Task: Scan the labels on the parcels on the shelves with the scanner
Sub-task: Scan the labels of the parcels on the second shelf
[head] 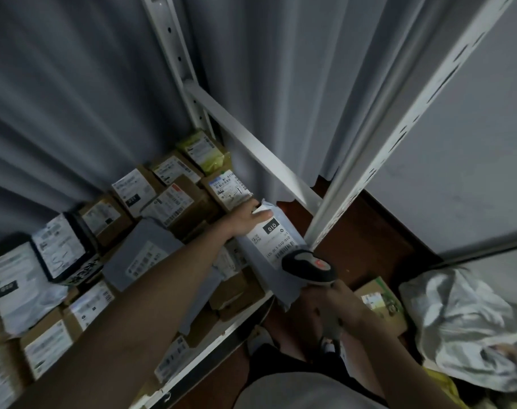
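Observation:
A grey plastic mailer parcel [269,278] lies at the right end of the shelf, its white label [273,239] marked "010" facing up. My left hand [245,218] grips the mailer's far end, thumb laid across the top. My right hand [337,302] holds the handle of a black-and-grey scanner [309,265]. The scanner's head hovers just over the label's barcode end, nearly touching it. More cardboard boxes [180,202] and bags with labels crowd the shelf to the left.
A white metal shelf upright [399,137] and cross beam [251,146] frame the shelf's right end. Grey curtain hangs behind. On the floor to the right lie a small box [381,302] and a crumpled white bag [464,326]. The shelf's front edge [210,346] runs diagonally.

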